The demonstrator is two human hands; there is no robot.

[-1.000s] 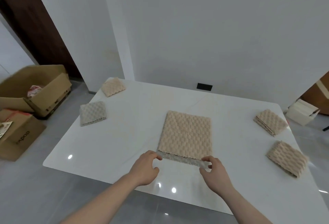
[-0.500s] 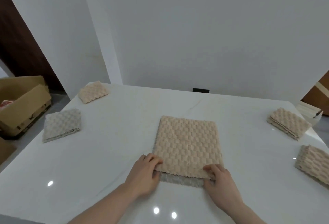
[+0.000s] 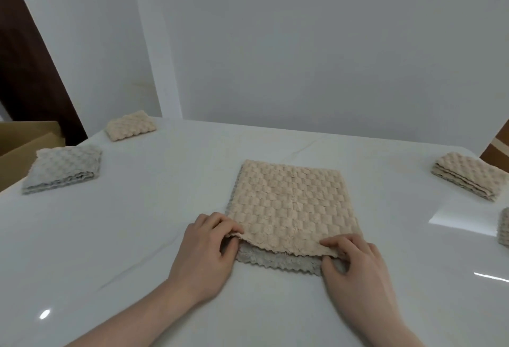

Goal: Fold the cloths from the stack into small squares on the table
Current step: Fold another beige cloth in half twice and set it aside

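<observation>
A beige waffle-textured cloth [image 3: 292, 206] lies in the middle of the white table [image 3: 137, 222], on top of a grey cloth [image 3: 278, 260] whose near edge shows beneath it. My left hand [image 3: 206, 247] pinches the beige cloth's near left corner, lifted slightly. The near right corner is pinched by my right hand [image 3: 355, 266], thumb under the edge.
Folded cloths sit around the table: a beige square [image 3: 130, 125] at the far left, a grey one [image 3: 63, 169] at the left, a beige stack [image 3: 468, 176] at the right and another cloth [image 3: 504, 227] at the right edge. A cardboard box [image 3: 24, 145] stands beyond the left side.
The camera has moved closer and lower over the table. Both hands have taken the beige cloth's near corners and raised its edge a little off the grey cloth.
</observation>
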